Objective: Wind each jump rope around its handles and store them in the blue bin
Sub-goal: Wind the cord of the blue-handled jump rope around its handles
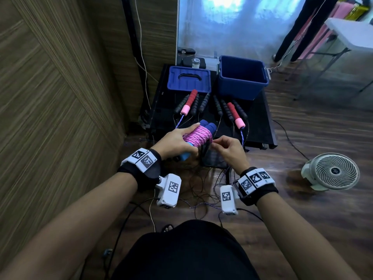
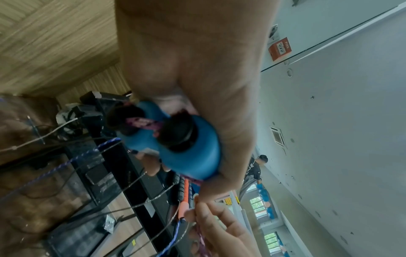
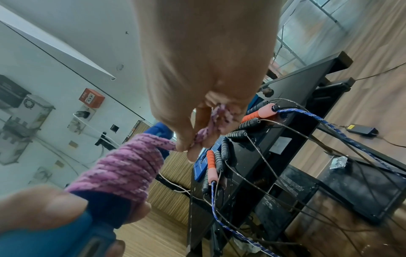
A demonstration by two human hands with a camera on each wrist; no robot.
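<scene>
A low black table (image 1: 260, 118) stands against a wood-panelled wall, on a dark plank floor. In front of it, the left hand (image 1: 177, 142) is wrapped round a pair of blue handles (image 1: 207, 126), forefinger laid along the pink rope (image 1: 198, 136) coiled tightly over them; the palm hides most of the lower grips. Just beside it, the right hand (image 1: 229, 149) pinches the rope's loose end between thumb and fingertips (image 3: 193, 153), though where that end tucks in is blurred, perhaps under the last coil. Beyond both hands, red-and-pink handles (image 1: 188, 103) and black beaded ones lie on the table, cords trailing off its edge. Farther still sit the blue bin (image 1: 242, 77), open, and its lid (image 1: 188, 78) left of it.
</scene>
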